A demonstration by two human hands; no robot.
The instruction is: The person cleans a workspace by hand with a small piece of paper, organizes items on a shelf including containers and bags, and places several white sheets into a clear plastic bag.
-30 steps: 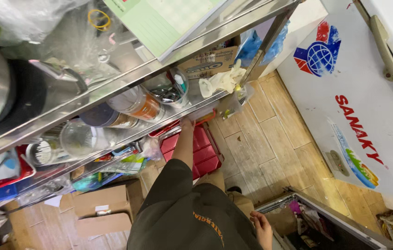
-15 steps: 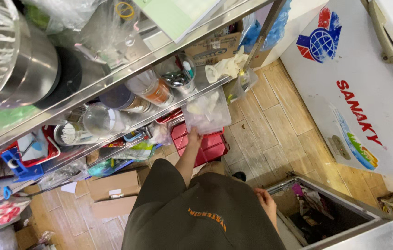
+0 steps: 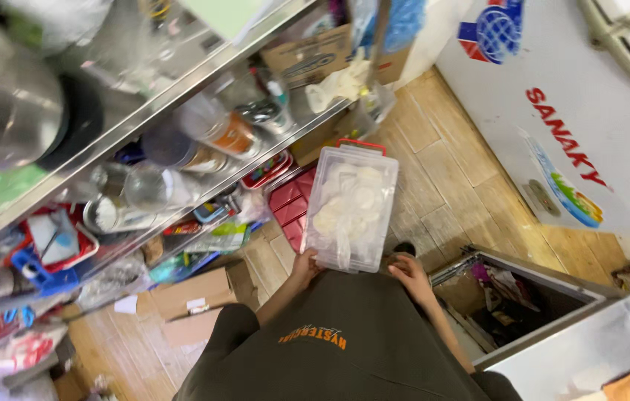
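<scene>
I hold a clear plastic box (image 3: pixel 352 212) in front of my body, over the wooden floor. It has a red latch at its far end and a white plastic bag of pale contents inside. My left hand (image 3: pixel 304 265) grips the near left corner of the box. At the near right corner, my right hand (image 3: pixel 408 273) touches its edge. My dark olive shirt (image 3: pixel 345 341) fills the lower part of the view.
A steel shelf rack (image 3: pixel 181 96) on the left carries pots, jars, bottles and cartons. A red crate (image 3: pixel 290 204) and cardboard boxes (image 3: pixel 192 293) lie on the floor beneath it. A white chest freezer (image 3: pixel 553 111) stands upper right; an open steel bin (image 3: pixel 523 297) lower right.
My left hand has come down from the shelf with the clear box, bringing it in front of me. My right hand has risen from my side to the box.
</scene>
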